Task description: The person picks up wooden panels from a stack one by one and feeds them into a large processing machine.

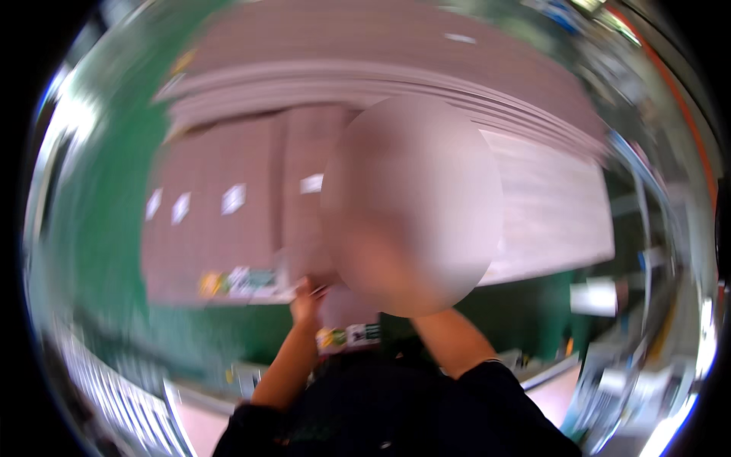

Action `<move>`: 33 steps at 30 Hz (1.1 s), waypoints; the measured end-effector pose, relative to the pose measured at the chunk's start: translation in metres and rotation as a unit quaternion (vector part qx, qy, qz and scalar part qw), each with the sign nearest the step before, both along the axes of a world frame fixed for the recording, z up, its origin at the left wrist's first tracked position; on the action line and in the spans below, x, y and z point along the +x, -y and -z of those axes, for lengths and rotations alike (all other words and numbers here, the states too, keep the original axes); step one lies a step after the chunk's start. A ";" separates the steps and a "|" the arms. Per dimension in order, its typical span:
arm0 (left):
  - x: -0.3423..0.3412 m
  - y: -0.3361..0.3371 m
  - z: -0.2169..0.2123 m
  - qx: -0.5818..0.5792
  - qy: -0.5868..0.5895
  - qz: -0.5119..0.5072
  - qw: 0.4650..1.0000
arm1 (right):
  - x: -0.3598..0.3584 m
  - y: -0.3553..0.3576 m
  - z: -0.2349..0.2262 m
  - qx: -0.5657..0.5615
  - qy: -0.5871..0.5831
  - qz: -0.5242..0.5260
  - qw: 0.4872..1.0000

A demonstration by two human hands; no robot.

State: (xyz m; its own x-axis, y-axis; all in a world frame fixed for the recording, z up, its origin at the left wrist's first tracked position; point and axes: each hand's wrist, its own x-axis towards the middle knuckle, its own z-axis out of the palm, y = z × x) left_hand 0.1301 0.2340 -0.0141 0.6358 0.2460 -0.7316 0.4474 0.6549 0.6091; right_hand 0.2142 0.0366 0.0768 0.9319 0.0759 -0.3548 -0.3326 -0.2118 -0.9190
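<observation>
My left hand (307, 299) is closed at the front edge of a narrow brown panel (311, 152), its fingers curled by the panel's left side. The near end of that panel reaches toward my body and carries a coloured label (346, 336). My right hand (384, 263) stretches forward over the middle of the stack. A pale blurred oval covers it, so its fingers and anything in them are hidden. To the left lie wider brown panels (209, 228) with several small white stickers. Paler bare boards (556, 202) lie on the right.
Beyond the panels, a tall stack of long brown sheets (365, 38) spans the far side. The floor (106, 228) is green. A white box-like thing (594, 298) stands at the right, near racks and equipment. A slatted metal surface (110, 385) is at the lower left.
</observation>
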 end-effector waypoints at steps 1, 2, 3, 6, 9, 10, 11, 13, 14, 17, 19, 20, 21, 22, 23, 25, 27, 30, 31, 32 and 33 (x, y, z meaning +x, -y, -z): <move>-0.006 -0.015 0.007 0.009 0.003 -0.004 1.000 | -0.022 0.005 0.009 -0.013 0.060 -0.018 0.998; -0.008 -0.028 0.015 0.018 0.004 -0.009 1.000 | -0.044 0.013 0.018 -0.031 0.119 -0.032 0.992; -0.009 -0.050 0.019 0.036 0.000 -0.024 0.999 | -0.065 0.015 0.017 -0.026 0.097 -0.081 0.992; 0.000 -0.071 0.032 0.102 -0.018 -0.057 0.993 | -0.146 0.060 0.007 -0.081 0.096 -0.146 0.981; 0.000 -0.030 0.012 0.182 -0.020 0.019 0.983 | -0.224 0.166 0.052 -0.143 0.055 -0.073 0.986; 0.001 0.002 0.007 0.205 -0.013 0.034 0.978 | -0.261 0.202 0.055 -0.151 0.054 -0.011 0.987; -0.005 0.031 0.000 0.219 -0.012 0.050 0.974 | -0.294 0.243 0.040 -0.134 -0.051 0.068 0.987; -0.014 0.101 -0.011 0.233 -0.002 0.111 0.966 | -0.355 0.313 0.038 -0.127 -0.202 0.249 0.939; -0.022 0.136 -0.017 0.230 0.002 0.144 0.962 | -0.381 0.343 0.034 -0.154 -0.222 0.325 0.906; -0.052 0.266 -0.034 0.194 0.010 0.315 0.929 | -0.458 0.418 0.063 -0.035 -0.211 0.596 0.774; -0.085 0.347 -0.066 0.206 0.037 0.452 0.867 | -0.476 0.464 0.063 0.087 -0.193 0.640 0.739; -0.092 0.381 -0.075 0.153 0.105 0.572 0.799 | -0.486 0.482 0.058 0.139 -0.151 0.680 0.704; -0.095 0.410 -0.076 0.151 0.107 0.581 0.792 | -0.496 0.500 0.055 0.189 -0.108 0.715 0.664; -0.097 0.437 -0.075 0.167 0.139 0.705 0.676 | -0.503 0.518 0.052 0.202 -0.092 0.733 0.643; -0.099 0.463 -0.071 0.176 0.169 0.806 0.540 | -0.507 0.532 0.048 0.201 -0.090 0.739 0.636; -0.090 0.490 -0.033 0.163 0.148 0.835 0.504 | -0.515 0.566 0.042 0.263 -0.051 0.757 0.596; -0.079 0.522 0.009 0.203 0.041 0.847 0.490 | -0.526 0.603 0.048 0.294 -0.029 0.761 0.577; -0.059 0.578 0.064 0.266 -0.059 0.848 0.455 | -0.555 0.658 0.047 0.332 0.008 0.787 0.521; -0.051 0.598 0.077 0.286 -0.082 0.848 0.438 | -0.568 0.681 0.057 0.352 0.026 0.792 0.498; -0.043 0.619 0.086 0.305 -0.102 0.848 0.420 | -0.579 0.701 0.057 0.357 0.031 0.798 0.485; -0.036 0.644 0.090 0.320 -0.118 0.852 0.398 | -0.590 0.722 0.054 0.365 0.045 0.808 0.461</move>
State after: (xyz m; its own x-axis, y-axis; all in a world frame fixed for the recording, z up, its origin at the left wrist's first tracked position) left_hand 0.0945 -0.4097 -0.1044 0.2109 -0.2114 -0.9544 0.0046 -0.9761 0.2172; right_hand -0.3757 -0.6852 0.0224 -0.0106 -0.6741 -0.7385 0.5316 0.6217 -0.5752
